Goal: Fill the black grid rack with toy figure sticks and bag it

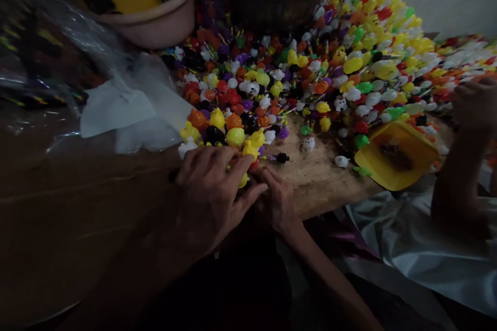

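Observation:
Both of my hands meet at the table's front edge around a bunch of small plastic figures (pixel 235 137) in yellow, orange, black and white. My left hand (pixel 207 191) is curled over the near side of the bunch, its thumb reaching toward the other hand. Against the bunch's right side, my right hand (pixel 277 196) is closed, with its fingertips partly hidden beside a red and a yellow piece. Whatever lies under the palms is out of sight. A black-ended piece (pixel 282 158) sticks out to the right, just beyond my right hand.
A large heap of similar figures (pixel 373 51) covers the back and right. Behind stand a metal bowl (pixel 272 10) of figures and a pink basin (pixel 155 26). Clear plastic bags (pixel 147 108) lie left. At right are a yellow tray (pixel 399 165) and another person's hand (pixel 476 103).

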{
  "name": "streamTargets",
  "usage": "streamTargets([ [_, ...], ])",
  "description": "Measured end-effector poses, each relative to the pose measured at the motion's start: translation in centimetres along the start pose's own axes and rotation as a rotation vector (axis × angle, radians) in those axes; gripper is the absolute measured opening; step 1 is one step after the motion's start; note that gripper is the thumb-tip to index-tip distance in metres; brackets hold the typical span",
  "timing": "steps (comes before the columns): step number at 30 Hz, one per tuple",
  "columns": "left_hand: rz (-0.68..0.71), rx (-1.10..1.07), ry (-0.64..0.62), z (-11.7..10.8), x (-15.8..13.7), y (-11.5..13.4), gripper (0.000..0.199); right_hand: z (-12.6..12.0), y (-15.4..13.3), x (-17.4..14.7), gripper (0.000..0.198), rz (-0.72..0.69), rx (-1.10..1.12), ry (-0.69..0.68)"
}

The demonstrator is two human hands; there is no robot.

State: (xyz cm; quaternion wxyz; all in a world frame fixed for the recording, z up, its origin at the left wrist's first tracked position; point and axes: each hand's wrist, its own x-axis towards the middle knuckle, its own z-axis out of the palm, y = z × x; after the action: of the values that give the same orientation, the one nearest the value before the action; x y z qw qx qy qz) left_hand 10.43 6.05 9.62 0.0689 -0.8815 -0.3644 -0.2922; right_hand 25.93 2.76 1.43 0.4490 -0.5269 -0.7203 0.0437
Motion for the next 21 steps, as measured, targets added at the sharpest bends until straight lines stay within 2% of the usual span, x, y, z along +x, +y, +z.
streamTargets([
  [3, 0.035, 0.038, -0.017, 0.6, -0.2, -0.2, 0.030, -0.7, 0.1, -0.1, 0.022, 0.035, 0.083, -0.036],
  [6, 0.037, 0.046, 0.038, 1.4, -0.2, -0.7, 0.027, -3.2, 1.1, 1.1, 0.023, 0.063, 0.078, -0.084],
  [8, 0.030, 0.003, 0.061, 1.8, -0.3, -0.8, 0.024, -5.1, 3.0, 3.0, 0.020, 0.102, -0.037, -0.041],
  [11, 0.031, -0.071, 0.072, 2.1, -0.3, -0.8, 0.020, -6.6, 7.7, 6.9, 0.020, 0.096, -0.274, -0.018],
  [13, 0.015, -0.100, 0.086, 2.3, -0.4, -0.7, 0.018, -6.4, 11.2, 9.6, 0.021, 0.063, -0.382, -0.103],
  [16, -0.015, -0.109, 0.113, 2.5, -0.5, -0.7, 0.017, -4.8, 15.4, 12.9, 0.025, 0.052, -0.518, -0.312],
  [18, -0.025, -0.112, 0.117, 2.6, -0.5, -0.7, 0.017, -3.5, 16.9, 14.3, 0.025, 0.066, -0.580, -0.433],
  [21, -0.036, -0.121, 0.129, 2.6, -0.4, -0.6, 0.016, -2.4, 17.4, 15.5, 0.020, 0.100, -0.651, -0.557],
])
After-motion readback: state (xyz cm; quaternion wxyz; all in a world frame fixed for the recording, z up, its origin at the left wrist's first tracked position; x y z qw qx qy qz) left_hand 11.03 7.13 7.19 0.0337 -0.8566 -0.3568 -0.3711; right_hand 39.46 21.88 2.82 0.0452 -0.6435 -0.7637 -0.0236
